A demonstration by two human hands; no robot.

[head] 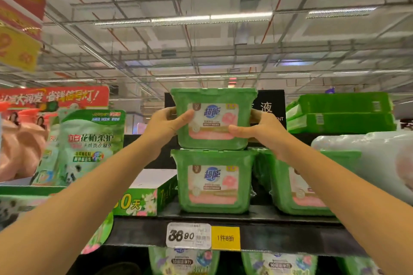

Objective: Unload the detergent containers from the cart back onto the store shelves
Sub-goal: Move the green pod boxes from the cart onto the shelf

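The detergent container (pixel 214 118) sat on top of a matching green tub (pixel 213 181) on the top shelf (pixel 279 234), gripped from both sides. To finish the placement well, its base wanted squaring over the lid beneath, label facing out and edges flush, before either grip eased off (the stack is narrow and a skewed tub could slide). The left hand (pixel 166 125) clasped the left wall, thumb across the front label; the right hand (pixel 260 129) clasped the right wall, thumb pressing the lower front. Both arms reached up and forward, nearly straight, wrists angled inward. A second tub (pixel 297 183) stood just beside the stack.
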